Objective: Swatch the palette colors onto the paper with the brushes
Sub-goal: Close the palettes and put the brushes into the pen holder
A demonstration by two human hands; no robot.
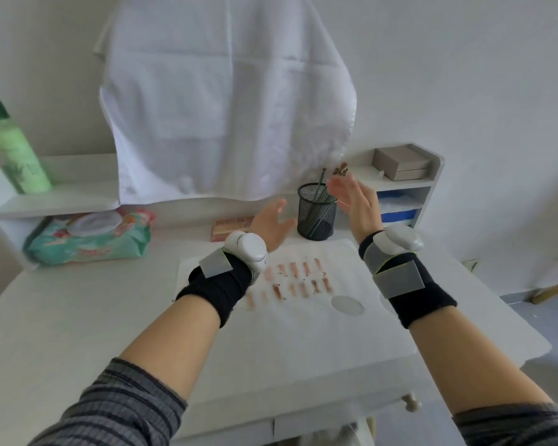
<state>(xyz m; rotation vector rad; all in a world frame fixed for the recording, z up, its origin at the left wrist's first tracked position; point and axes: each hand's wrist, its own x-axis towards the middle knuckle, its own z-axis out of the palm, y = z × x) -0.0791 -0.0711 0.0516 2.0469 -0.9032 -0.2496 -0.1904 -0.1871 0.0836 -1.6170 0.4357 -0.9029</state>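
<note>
Brushes [337, 171] stand bristle-up in the cup [316, 211], a black mesh pot at the far edge of the paper [303, 333], just ahead of my hands. I judge them light and stiff in the handle, soft only at the tip, so I would take one by the upper handle between thumb and two fingers and lift straight up so it does not drag the cup over; the cup looks light enough to tip. Besides the brushes, the cup holds at least one dark thin stick [320, 180], a pencil or liner I think, though blur makes that uncertain.

The palette [231, 227] lies flat behind my left hand [271, 225], partly hidden by it; it looks a thin rigid slab, best held down by its edge while loading a brush. The paper is a limp white sheet spread on the table [62, 333], already bearing two rows of swatches [297, 278] in pinks and browns, so I reckon the task is far along.

My left hand is spread, fingers relaxed, holding nothing, low over the paper's far edge. My right hand [356, 204] is raised beside the cup, fingers straight and apart, empty too.

On the right shelf [432, 175] sits a closed grey box [400, 164]; its contents are hidden. A wipes pack [91, 239] lies under the left shelf, a green bottle [16, 149] stands above.
</note>
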